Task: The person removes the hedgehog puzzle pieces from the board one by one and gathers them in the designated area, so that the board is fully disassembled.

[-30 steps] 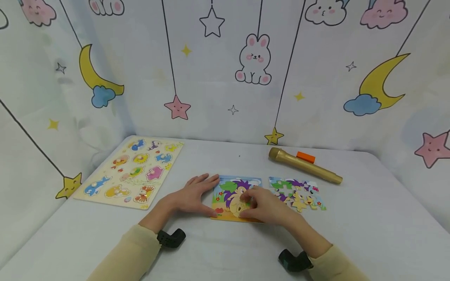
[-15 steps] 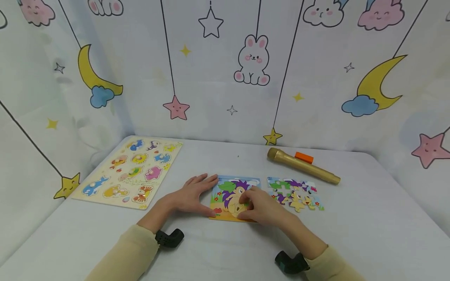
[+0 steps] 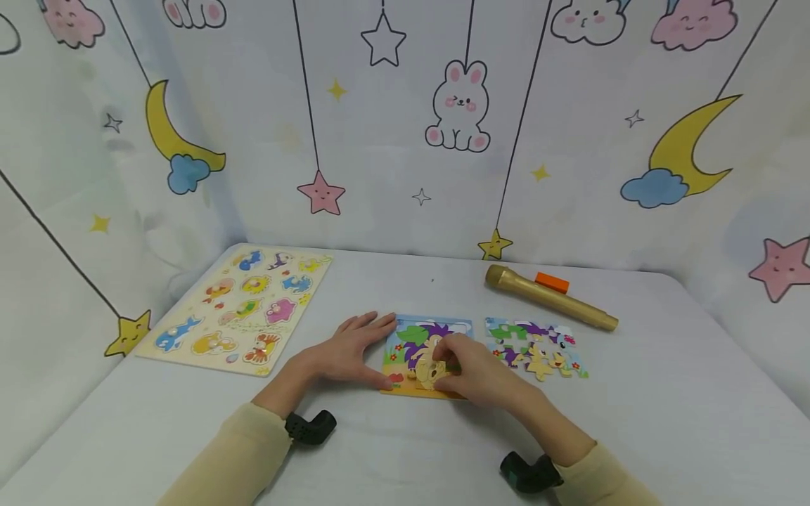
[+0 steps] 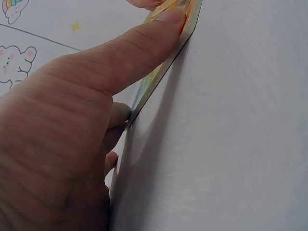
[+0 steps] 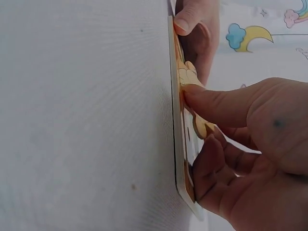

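Observation:
A small jigsaw board [image 3: 391, 358] with a purple-spined hedgehog picture lies flat in the middle of the head view. My left hand [image 3: 344, 357] rests at its left side, thumb [image 4: 144, 45] on the near left corner and fingers stretched along the edge. My right hand [image 3: 477, 369] is over the board's right half. Between thumb and fingers it pinches a pale yellow puzzle piece [image 5: 199, 126], which tilts up off the board in the right wrist view. This hand hides part of the picture in the head view.
Several loose or partly joined jigsaw pieces [image 3: 538, 357] lie right of the board. Behind them are a gold microphone [image 3: 550, 299] and an orange block [image 3: 552, 282]. A large animal peg puzzle [image 3: 237, 309] lies at the left. A patterned curtain [image 3: 380, 140] closes off the back.
The pale yellow piece under my right fingers is tilted up more from the board than half a second ago. My left hand keeps its place on the board.

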